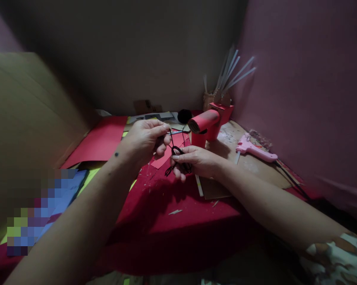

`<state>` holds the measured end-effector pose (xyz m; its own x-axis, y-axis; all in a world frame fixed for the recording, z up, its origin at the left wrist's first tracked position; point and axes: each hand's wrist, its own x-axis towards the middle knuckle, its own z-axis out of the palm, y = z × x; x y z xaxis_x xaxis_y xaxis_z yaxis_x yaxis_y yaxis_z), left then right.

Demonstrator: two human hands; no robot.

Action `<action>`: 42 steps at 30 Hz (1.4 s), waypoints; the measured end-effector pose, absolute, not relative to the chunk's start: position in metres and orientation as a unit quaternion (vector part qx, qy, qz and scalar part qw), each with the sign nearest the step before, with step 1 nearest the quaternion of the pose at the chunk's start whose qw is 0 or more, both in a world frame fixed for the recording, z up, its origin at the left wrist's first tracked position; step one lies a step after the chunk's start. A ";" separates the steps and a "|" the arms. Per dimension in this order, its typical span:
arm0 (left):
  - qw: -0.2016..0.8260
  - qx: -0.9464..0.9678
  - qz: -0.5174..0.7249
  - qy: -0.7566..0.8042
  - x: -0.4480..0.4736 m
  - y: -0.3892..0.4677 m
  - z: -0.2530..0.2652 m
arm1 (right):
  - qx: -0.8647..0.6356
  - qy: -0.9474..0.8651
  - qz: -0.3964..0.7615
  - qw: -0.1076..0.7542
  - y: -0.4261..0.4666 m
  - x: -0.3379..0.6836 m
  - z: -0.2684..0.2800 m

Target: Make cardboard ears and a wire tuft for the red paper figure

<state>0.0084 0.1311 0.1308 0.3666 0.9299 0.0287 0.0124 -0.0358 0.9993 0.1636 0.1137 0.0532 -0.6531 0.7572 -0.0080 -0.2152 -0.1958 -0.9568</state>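
Black yarn (177, 151) hangs in loops between my two hands, above the red cloth. My left hand (151, 136) pinches a strand of it between thumb and fingertips. Lower and to the right, my right hand (193, 158) is closed around the gathered loops, with one small loop sticking out under the fingers. Behind the hands lies a black ball of yarn (184, 116), and a thin strand runs down from it toward my right hand. The far ends of the strands in my fingers are hidden.
Past my right hand stands a red paper-covered tube piece (206, 120). A pink glue gun (254, 148) rests on a cardboard sheet (255, 170) at right. Glue sticks (236, 71) fill a holder behind. Red paper (99, 138) lies at left, beside a tall cardboard panel (26, 111).
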 end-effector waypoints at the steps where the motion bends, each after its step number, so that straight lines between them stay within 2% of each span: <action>1: 0.568 0.597 0.401 0.400 0.009 0.130 0.132 | -0.253 -0.544 0.727 0.333 0.113 0.163 0.053; 10: 0.515 0.644 0.406 0.394 0.007 0.128 0.137 | -0.305 -0.589 0.665 0.344 0.109 0.159 0.056; 19: 0.466 0.675 0.402 0.406 0.006 0.121 0.139 | -0.355 -0.680 0.519 0.377 0.111 0.152 0.048; 26: 0.429 0.699 0.387 0.421 0.004 0.116 0.147 | -0.357 -0.716 0.463 0.381 0.108 0.158 0.059; 28: 0.432 0.695 0.390 0.421 0.002 0.115 0.149 | -0.378 -0.707 0.430 0.414 0.107 0.162 0.065; 32: 0.437 0.698 0.388 0.415 0.001 0.113 0.150 | -0.389 -0.652 0.355 0.545 0.101 0.163 0.073; 34: 0.433 0.704 0.378 0.418 0.001 0.111 0.149 | -0.365 -0.630 0.366 0.580 0.098 0.162 0.077; 37: 0.419 0.720 0.351 0.427 0.002 0.109 0.146 | -0.312 -0.589 0.461 0.586 0.095 0.162 0.081; 42: 0.396 0.745 0.321 0.430 0.006 0.109 0.141 | -0.272 -0.528 0.648 0.477 0.098 0.165 0.081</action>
<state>0.0062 0.1088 0.1408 0.4240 0.8952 0.1374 0.3865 -0.3161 0.8665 0.1653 0.0980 0.0812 -0.3971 0.9051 0.1518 -0.3306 0.0132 -0.9437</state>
